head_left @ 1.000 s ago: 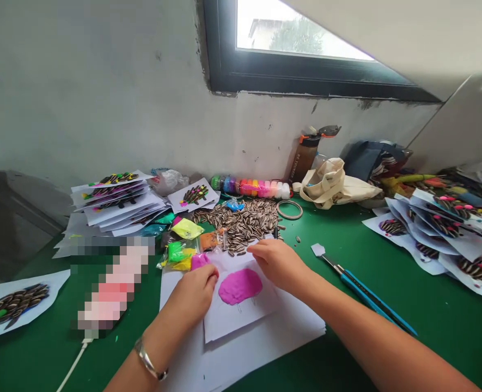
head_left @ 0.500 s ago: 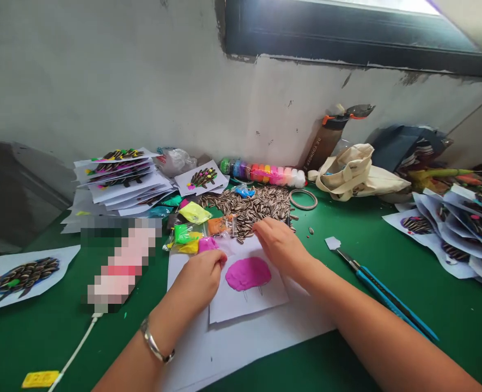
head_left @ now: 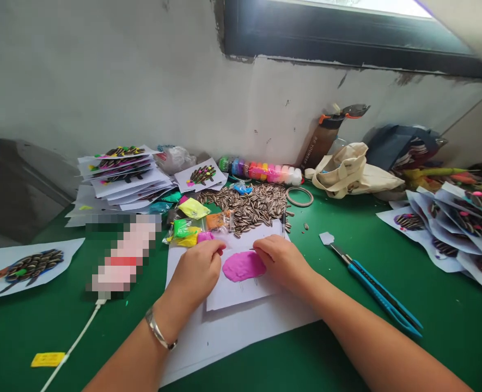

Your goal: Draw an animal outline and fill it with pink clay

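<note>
A flattened oval of magenta clay (head_left: 244,266) covers part of a small white paper (head_left: 224,299) with pencilled legs below it. My right hand (head_left: 284,258) is at the clay's right edge, fingers pinched; a thin dark tip, seemingly a sunflower seed, shows at the fingertips. My left hand (head_left: 200,267), a silver bangle on its wrist, lies left of the clay with thumb and fingers pressed together. What it holds, if anything, is hidden. Beyond both hands spreads a pile of striped sunflower seeds (head_left: 261,204).
Bagged coloured clay (head_left: 194,208) lies behind my left hand. A blue utility knife (head_left: 383,296) rests on the right. Stacks of seed pictures (head_left: 122,179) stand left and right. A cable (head_left: 77,343) crosses the left front. A bottle (head_left: 322,141) and cloth bag (head_left: 347,174) stand by the wall.
My right hand has drawn back from the edge of the seed pile to the magenta clay, uncovering a dark pen-like object behind. My left hand stays pinched beside the clay. The view has shifted slightly.
</note>
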The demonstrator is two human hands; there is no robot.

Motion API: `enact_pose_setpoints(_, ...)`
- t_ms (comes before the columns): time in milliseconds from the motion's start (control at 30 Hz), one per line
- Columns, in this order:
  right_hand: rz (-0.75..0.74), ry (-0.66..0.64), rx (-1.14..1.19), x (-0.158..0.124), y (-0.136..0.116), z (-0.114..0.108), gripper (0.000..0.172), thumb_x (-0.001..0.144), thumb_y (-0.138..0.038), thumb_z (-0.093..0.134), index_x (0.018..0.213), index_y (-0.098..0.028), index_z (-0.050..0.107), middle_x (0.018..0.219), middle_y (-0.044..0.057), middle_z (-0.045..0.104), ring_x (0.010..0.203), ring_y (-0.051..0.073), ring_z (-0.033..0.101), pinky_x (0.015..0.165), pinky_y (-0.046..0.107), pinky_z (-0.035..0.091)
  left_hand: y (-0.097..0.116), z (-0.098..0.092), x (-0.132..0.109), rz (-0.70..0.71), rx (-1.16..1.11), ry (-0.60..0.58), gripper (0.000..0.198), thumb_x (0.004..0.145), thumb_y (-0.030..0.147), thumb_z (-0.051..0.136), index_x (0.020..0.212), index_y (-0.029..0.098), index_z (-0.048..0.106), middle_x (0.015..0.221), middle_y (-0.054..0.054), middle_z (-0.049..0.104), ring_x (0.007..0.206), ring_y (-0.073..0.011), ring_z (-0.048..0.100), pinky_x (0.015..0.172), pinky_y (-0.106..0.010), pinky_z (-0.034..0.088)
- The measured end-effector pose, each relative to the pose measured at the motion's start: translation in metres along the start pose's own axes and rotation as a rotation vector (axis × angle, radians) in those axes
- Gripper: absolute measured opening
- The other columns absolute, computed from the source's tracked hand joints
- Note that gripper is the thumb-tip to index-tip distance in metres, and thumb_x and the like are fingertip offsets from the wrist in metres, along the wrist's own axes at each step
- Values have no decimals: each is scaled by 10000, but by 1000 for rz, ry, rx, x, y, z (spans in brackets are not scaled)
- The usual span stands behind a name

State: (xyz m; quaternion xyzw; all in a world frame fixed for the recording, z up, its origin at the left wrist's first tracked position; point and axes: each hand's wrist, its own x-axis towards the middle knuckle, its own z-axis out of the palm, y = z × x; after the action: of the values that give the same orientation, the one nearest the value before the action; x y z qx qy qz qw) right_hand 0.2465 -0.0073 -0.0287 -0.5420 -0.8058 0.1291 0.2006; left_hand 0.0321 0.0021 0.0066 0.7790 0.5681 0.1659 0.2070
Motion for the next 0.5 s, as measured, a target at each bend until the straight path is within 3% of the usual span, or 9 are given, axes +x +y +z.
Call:
enact_pose_setpoints(200,-34,155,8,-3,9,9,231,926,-148,475,823,-196,677,846,59,603,800,169,509,691,259,370,-3,7,1,35,9,18,315,879,141,397,1042,185,662,1037,-57,710,961,-209,643,849,-326,484)
enact_pose_setpoints(400,-36,122,-7,-5,7,11,243,927,-129,467,857,-202,688,808,49,597,786,170,507,689,261,370,4,10,-5,131,64,-38,294,939,293,443,1121,167,637,1119,-96,684,1048,-247,611,930,-382,470)
enact_pose_setpoints(500,-66,111,-12,-5,8,11,235,920,-120,472,851,-199,682,808,50,597,792,173,501,699,269,368,7,19,-10,218,101,-58,401,903,424,530,1213,178,597,1239,-119,633,1179,-287,547,1024,-433,413)
